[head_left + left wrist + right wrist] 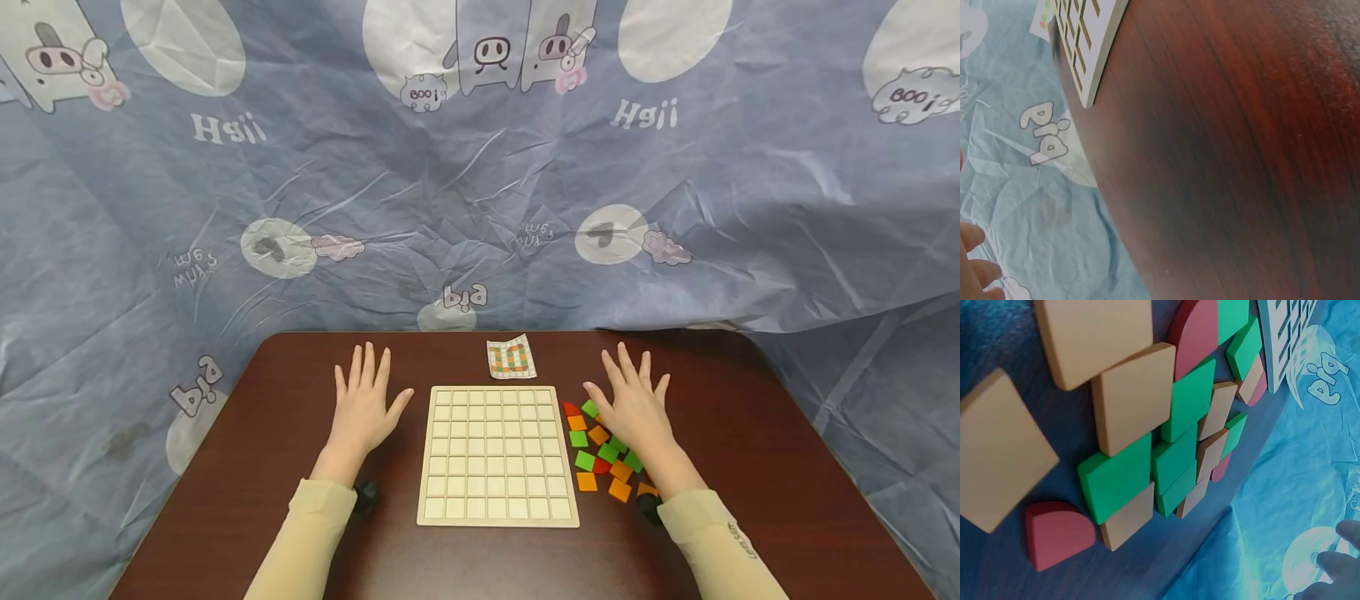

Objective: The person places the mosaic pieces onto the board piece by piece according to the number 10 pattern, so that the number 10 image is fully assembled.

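Observation:
Between the two hands lies a pale wooden grid board [497, 525] whose square cells hold nothing. My left hand [363, 414], fingers spread, is to the left of the board, apart from it. On the other side my right hand [636, 408] is spread over or just beside a loose heap of flat pieces; whether it touches any cannot be seen. The heap has green squares [578, 439], orange squares [587, 482] and red quarter-round pieces [1060, 534]. Just behind the board sits a small paper card [512, 357] printed with a coloured grid pattern.
The dark brown table [435, 567] ends at a far edge where a blue-grey printed cloth [420, 183] hangs behind it. Dark wrist-camera mounts [365, 497] sit at both cuffs. Some pieces in the heap overlap or lean on each other.

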### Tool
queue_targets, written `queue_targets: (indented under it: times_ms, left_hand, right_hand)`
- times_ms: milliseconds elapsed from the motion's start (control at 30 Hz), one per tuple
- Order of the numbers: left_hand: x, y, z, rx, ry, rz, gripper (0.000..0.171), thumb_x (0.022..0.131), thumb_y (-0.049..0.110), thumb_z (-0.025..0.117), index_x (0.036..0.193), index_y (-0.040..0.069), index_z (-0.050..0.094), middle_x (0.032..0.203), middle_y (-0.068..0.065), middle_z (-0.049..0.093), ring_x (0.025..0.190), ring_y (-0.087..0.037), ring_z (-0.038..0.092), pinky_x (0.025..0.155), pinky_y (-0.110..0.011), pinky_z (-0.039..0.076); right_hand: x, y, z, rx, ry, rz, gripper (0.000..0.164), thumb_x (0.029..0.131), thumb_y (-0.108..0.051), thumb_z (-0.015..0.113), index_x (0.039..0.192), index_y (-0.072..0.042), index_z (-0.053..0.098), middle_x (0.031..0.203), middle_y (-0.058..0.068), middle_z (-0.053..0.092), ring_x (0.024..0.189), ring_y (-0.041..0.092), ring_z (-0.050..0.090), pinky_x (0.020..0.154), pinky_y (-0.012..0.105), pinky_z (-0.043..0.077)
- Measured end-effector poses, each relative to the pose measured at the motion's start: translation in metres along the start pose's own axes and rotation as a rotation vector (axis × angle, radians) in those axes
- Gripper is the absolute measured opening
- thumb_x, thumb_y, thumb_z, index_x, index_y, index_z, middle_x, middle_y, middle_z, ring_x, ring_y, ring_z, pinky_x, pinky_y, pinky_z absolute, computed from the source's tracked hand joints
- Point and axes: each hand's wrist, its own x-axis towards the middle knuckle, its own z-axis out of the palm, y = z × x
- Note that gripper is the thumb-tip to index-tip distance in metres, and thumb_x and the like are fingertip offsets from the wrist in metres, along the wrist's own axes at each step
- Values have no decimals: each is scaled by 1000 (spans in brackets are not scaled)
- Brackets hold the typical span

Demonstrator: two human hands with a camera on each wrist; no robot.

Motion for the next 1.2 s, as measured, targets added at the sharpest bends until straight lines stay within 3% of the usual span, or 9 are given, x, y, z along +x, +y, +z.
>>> queue_targets:
  times_ms: [300,700,1000,1200]
  left_hand:
    - [-8,-2,8,1,-23,21,82,99,52,50,159,8,17,165,-22,8,153,-39,5,118,-67,6]
    - [-22,-7,22,-96,-75,79,80,97,50,55,158,10,22,165,-19,9,153,-37,9,120,-64,9]
    - [-32,-3,33,-104,-60,170,75,96,44,59,154,5,32,162,-22,21,150,-40,21,118,-64,19]
    - [-39,1,34,-114,-148,201,72,97,42,59,155,8,33,163,-18,22,151,-37,19,119,-64,17]
  right_hand:
    - [-9,4,7,0,-8,-3,72,100,-46,51,156,-8,27,164,22,11,148,52,-5,109,78,-6]
    - [-20,13,12,25,-30,8,68,101,-40,52,155,-6,29,164,23,13,148,53,-2,110,77,-4]
    - [-31,28,14,30,-29,24,64,102,-36,51,152,-2,33,161,25,19,146,55,7,111,77,5]
    - [-38,36,16,23,-17,35,61,100,-31,56,150,0,38,160,26,23,145,55,14,110,77,10]
